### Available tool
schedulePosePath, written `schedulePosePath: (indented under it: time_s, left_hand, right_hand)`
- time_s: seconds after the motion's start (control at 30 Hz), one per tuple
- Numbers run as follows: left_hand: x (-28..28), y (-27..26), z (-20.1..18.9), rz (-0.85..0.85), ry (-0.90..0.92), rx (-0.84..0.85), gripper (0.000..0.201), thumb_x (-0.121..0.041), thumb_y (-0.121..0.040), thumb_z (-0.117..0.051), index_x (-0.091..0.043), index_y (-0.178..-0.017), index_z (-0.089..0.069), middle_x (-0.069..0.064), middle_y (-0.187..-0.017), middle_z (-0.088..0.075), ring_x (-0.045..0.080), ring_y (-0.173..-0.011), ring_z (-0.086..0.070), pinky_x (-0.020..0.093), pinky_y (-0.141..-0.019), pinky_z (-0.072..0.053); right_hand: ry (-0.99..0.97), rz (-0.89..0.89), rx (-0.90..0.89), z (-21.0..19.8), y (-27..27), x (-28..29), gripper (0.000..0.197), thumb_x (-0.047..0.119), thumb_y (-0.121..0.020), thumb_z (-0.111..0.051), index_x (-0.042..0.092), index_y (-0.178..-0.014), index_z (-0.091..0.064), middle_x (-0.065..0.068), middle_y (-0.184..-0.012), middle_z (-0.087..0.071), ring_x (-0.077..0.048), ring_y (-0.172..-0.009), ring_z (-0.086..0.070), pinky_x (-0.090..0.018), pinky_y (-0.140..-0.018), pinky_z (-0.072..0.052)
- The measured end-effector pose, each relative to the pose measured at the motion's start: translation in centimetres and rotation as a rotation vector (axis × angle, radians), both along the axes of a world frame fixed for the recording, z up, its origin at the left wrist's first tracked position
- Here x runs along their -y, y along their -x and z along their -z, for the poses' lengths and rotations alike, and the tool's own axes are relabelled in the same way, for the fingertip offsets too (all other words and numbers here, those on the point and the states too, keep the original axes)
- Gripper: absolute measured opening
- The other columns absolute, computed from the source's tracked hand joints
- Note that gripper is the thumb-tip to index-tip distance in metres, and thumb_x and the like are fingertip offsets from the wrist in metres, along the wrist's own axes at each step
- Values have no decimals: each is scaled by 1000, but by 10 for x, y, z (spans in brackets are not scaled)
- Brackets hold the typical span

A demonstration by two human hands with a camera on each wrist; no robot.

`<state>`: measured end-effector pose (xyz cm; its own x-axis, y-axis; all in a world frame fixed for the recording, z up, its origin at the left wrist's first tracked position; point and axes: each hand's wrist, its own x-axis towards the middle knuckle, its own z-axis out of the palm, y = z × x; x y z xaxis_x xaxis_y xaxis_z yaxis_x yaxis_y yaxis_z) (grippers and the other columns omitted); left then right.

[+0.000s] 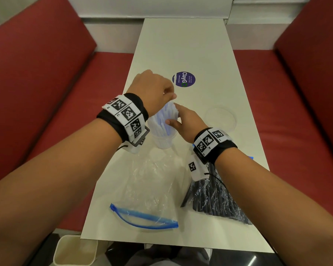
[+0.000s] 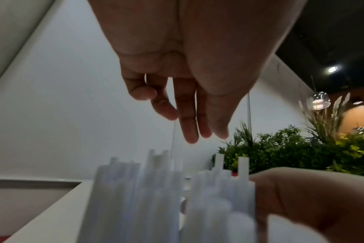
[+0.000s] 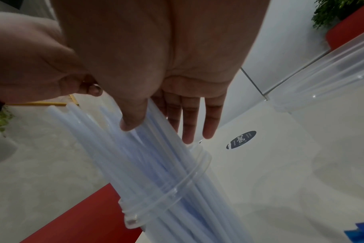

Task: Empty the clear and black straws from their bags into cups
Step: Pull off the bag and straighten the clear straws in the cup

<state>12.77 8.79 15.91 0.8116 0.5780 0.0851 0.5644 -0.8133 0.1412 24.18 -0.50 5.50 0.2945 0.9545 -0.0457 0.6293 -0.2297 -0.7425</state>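
Observation:
A bundle of clear straws (image 1: 161, 121) (image 2: 156, 189) (image 3: 114, 148) stands in a clear cup (image 1: 162, 143) (image 3: 166, 194) near the table's left edge. My left hand (image 1: 169, 95) (image 2: 189, 128) hovers just above the straw tops, fingers hanging relaxed and holding nothing. My right hand (image 1: 173, 114) (image 3: 158, 133) lies against the right side of the bundle, fingers straight behind the straws and thumb resting on their near side. The empty clear bag (image 1: 148, 185) with its blue zip lies in front of the cup. A bag of black straws (image 1: 217, 198) lies under my right forearm.
A second clear cup (image 1: 221, 117) (image 3: 333, 115) with nothing in it stands to the right. A purple round sticker (image 1: 184, 79) is on the white table (image 1: 190, 45). Red benches (image 1: 46, 83) flank the table. A beige bin (image 1: 75, 250) sits below the near edge.

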Motion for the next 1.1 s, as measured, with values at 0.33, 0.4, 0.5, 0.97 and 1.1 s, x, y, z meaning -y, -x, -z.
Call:
schedulePosePath:
  time_s: [0.33, 0.4, 0.5, 0.97, 1.1]
  left_hand:
    - [-4, 0, -28, -70, -6, -1, 21, -25, -99, -57, -16, -110, -72, 9, -108, -73, 29, -105, -63, 37, -91, -47]
    - [-7, 6, -37, -69, -37, -24, 20, -24, -98, -59, -15, -110, -72, 9, -107, -73, 30, -103, -63, 38, -91, -48]
    - [-8, 4, -37, -42, -28, -105, 21, -22, -97, -60, -14, -113, -72, 10, -111, -72, 30, -107, -62, 36, -88, -45]
    - [-8, -2, -4, -51, -8, 2, 18, -27, -95, -63, -16, -108, -68, 4, -104, -74, 27, -105, -63, 37, -91, -46]
    - [-10, -3, -4, -45, -29, -29, 19, -23, -96, -61, -15, -112, -66, 6, -109, -72, 28, -109, -60, 36, -90, -43]
  right_hand:
    - [-7, 94, 73, 1, -5, 3, 22, 29, -96, -58, 9, -103, -66, -9, -98, -70, -28, -90, -62, -34, -80, -48]
    - [-2, 117, 87, -1, -6, 2, 24, 30, -96, -58, 7, -100, -66, -10, -94, -70, -26, -84, -59, -34, -77, -47]
    - [-30, 129, 87, -6, -7, -1, 23, 26, -96, -59, 4, -98, -66, -12, -90, -68, -29, -82, -58, -35, -75, -46]
    - [-39, 96, 57, -11, -8, 5, 20, 19, -98, -53, 10, -112, -64, -9, -103, -71, -25, -90, -63, -27, -75, -40]
    - [-49, 97, 40, -11, -9, 8, 31, 16, -96, -52, 16, -126, -59, -6, -108, -72, -23, -88, -67, -26, -76, -44]
